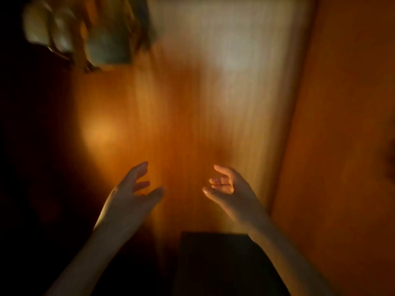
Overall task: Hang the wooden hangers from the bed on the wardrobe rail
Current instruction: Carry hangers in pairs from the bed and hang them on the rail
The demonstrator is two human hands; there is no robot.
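The view is blurred and dim, lit orange. My left hand and my right hand are both raised in front of the wardrobe's wooden back panel, palms facing each other, fingers loosely curled and apart. Neither hand holds anything. At the top left hang blurred wooden hangers with pale clothes; single hangers cannot be told apart. The rail and the bed are not visible.
The wardrobe's orange side wall stands close on the right. A dark box-like object sits low in the middle, under my right forearm. The left side is in deep shadow.
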